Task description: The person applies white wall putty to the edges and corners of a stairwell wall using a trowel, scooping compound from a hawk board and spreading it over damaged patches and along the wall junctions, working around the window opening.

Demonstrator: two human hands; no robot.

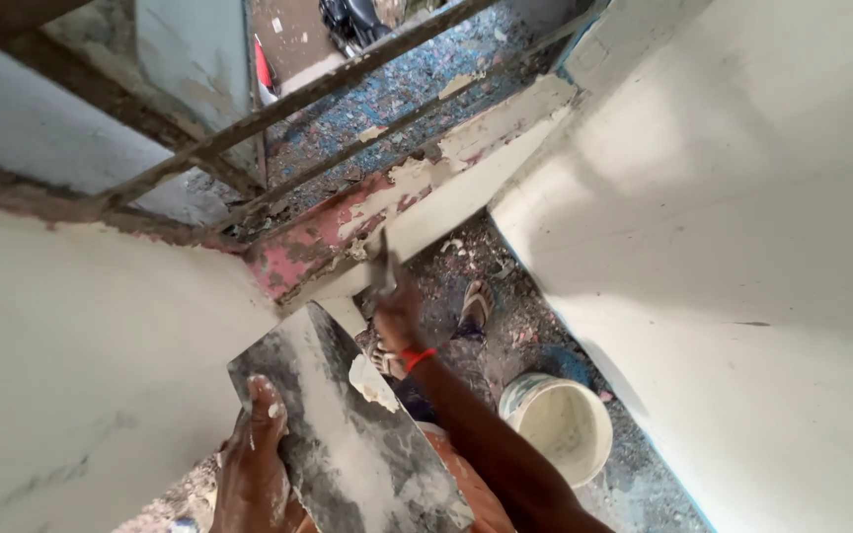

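Putty knife (pixel 383 265) pressed blade-first against low ledge (pixel 417 197) at centre frame, where white filler overlaps peeling red paint; gripped closed in right hand (pixel 399 314), fingers wrapped round handle, red thread band (pixel 417 357) on wrist. Probably light, blade thin and springy, handle likely slick with wet putty; best held at handle, well back from blade edge.

Mortar board (pixel 348 424) in lower centre, flat grey slab smeared white, small lump of putty (pixel 371 383) near upper edge; clamped by left hand (pixel 254 459), thumb on top face, fingers hidden beneath; looks stiff and fairly heavy, tilted, load could slide off; hold at lower edge, as now.

White bucket (pixel 563 426) on floor just right of right forearm, open, pale inside, no label readable. Sandalled foot (pixel 474 304) on rubble-strewn floor near knife. Freshly skimmed white walls (pixel 742 247) on right and left. Rusty metal railing bars (pixel 278 109) crossing upper frame; beyond, speckled blue ground, a red-and-white object (pixel 265 71) upper centre-left, too small to tell. No packages or signs visible.
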